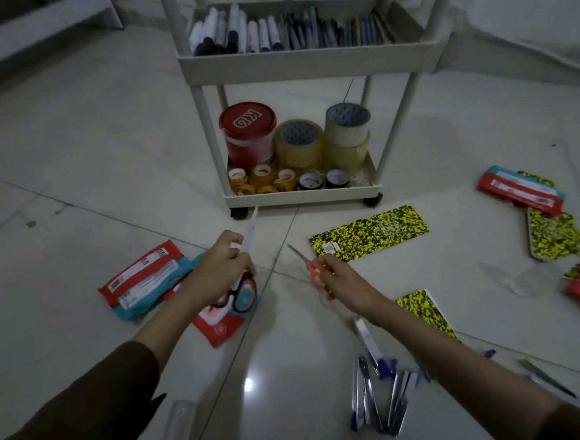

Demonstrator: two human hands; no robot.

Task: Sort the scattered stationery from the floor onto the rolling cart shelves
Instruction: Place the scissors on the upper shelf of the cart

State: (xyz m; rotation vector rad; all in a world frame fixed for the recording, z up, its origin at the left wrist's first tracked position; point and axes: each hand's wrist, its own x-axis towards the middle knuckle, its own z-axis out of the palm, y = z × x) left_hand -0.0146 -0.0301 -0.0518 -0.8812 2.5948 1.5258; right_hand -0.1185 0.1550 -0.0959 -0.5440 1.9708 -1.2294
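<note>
My left hand (222,271) grips a large pair of scissors (246,257) with black and teal handles, its pale blades pointing up toward the cart. My right hand (334,278) holds a small orange-handled pair of scissors (305,263), blades pointing up-left. Both hands hover over the tiled floor in front of the white rolling cart (300,195). Its upper shelf (305,59) holds several markers and pens; the bottom shelf holds tape rolls (298,143) and a red tub (248,133).
Red and teal packets (142,285) lie at the left. Yellow-black notebooks (368,235) lie at the centre and right, with more red packets (520,191) beyond. A pile of pens (379,392) and a clear ruler (179,430) lie near me.
</note>
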